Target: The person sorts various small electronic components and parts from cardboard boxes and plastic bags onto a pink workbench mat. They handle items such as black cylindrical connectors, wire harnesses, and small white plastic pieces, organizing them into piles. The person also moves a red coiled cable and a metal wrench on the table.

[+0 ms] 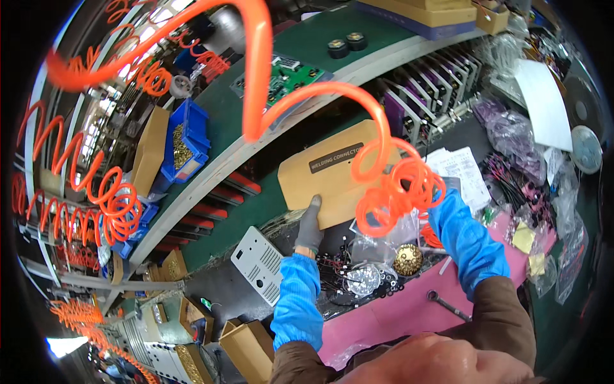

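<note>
A flat brown cardboard box (339,185) with a dark printed label lies tilted in front of me. My left hand (310,225), in a grey glove, grips its near left edge with the thumb on top. My right hand (452,184), also gloved, is at the right beyond the box, beside white printed sheets (470,168). An orange coiled air hose (400,198) hangs in front of it and hides most of its fingers. A grey slotted metal panel (258,264) lies left of my left hand.
Small cables, washers and a round tray of brass parts (407,260) lie on the bench near a pink mat (384,313). A wrench (448,306) rests on the mat. A green circuit board (291,83) and a blue bin (185,142) stand on the shelf beyond.
</note>
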A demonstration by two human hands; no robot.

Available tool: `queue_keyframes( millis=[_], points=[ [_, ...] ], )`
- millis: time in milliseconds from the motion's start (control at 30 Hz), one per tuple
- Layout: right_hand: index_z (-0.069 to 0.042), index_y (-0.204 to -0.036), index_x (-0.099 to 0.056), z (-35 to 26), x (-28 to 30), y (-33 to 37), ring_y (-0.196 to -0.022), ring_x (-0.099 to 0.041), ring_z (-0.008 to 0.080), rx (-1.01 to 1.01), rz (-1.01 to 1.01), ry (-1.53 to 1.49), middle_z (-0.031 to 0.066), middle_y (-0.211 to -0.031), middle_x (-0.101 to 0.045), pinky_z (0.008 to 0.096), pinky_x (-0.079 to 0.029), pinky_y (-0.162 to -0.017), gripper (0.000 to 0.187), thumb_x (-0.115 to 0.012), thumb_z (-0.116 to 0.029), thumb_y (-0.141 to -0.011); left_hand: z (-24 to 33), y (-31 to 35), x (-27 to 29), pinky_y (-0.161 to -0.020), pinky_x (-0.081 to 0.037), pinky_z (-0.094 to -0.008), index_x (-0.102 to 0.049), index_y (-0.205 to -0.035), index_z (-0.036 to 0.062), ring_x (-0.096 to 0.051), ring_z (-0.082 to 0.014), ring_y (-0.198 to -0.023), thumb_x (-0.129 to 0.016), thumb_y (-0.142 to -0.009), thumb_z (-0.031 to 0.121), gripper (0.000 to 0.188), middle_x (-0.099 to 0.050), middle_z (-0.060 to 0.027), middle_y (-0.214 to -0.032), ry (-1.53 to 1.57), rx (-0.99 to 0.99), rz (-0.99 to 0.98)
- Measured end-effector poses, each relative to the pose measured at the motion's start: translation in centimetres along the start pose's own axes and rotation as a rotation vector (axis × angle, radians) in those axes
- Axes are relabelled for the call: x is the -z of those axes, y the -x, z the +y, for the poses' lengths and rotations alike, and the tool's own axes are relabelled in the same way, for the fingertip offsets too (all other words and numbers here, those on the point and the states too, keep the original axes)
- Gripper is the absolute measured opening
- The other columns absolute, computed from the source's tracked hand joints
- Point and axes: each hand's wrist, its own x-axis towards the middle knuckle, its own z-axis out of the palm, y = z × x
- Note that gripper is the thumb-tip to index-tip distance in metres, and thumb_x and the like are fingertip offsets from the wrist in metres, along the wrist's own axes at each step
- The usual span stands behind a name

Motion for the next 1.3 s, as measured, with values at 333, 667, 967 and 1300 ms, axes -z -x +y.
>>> queue_keyframes(
  millis=[333, 667, 967, 1300],
  points=[
    [0.001, -0.136, -0.05, -1.4, 2.5, -12.5, -0.109, -0.061, 0.0197, 0.051, 0.027, -0.048, 0.0126, -0.12, -0.063, 0.0341, -0.049, -0.098, 0.047, -0.062, -0.012, -0.092, -0.3, -14.8, -2.1, -0.097, -0.044, -0.039, -0.056, -0.129, -0.0075, -0.057, -0.0282, -0.12, -0.062, -0.09, 0.053, 0.072, -0.061, -0.0185, -0.128, -0.542, 0.004, 0.161],
    [0.001, -0.136, -0.05, 1.8, -2.6, -10.8, -0.112, -0.059, 0.0198, 0.055, 0.014, -0.095, 0.0127, -0.122, -0.061, 0.0343, -0.048, -0.099, 0.045, -0.06, -0.011, -0.094, -0.6, -18.3, -2.4, -0.093, -0.048, -0.0441, -0.063, -0.122, -0.0033, -0.062, -0.0387, -0.112, -0.059, -0.082, 0.066, 0.079, -0.066, -0.0273, -0.113, -0.854, -0.194, 0.457],
    [0.001, -0.136, -0.05, 5.1, -6.4, 12.1, -0.114, -0.058, 0.0199, -0.043, -0.045, -0.128, 0.0128, -0.124, -0.06, 0.0344, -0.048, -0.1, 0.043, -0.058, -0.01, -0.095, 2.3, 1.6, -1.0, -0.092, -0.05, -0.0362, -0.052, -0.133, -0.0071, -0.059, -0.0277, -0.116, -0.065, -0.091, 0.04, 0.065, -0.06, -0.0224, -0.127, -0.54, -0.296, 0.328],
    [0.003, -0.137, -0.048, 7.0, -15.2, 36.7, -0.118, -0.057, 0.0229, -0.367, -0.405, 0.112, 0.0146, -0.126, -0.059, 0.0356, -0.046, -0.102, 0.042, -0.054, -0.009, -0.096, 4.2, 31.9, 5.0, -0.084, -0.055, -0.0311, -0.054, -0.131, -0.0056, -0.063, -0.0201, -0.101, -0.054, -0.1, 0.022, 0.041, -0.061, -0.0147, -0.12, -0.299, -0.149, 0.317]
  ],
)
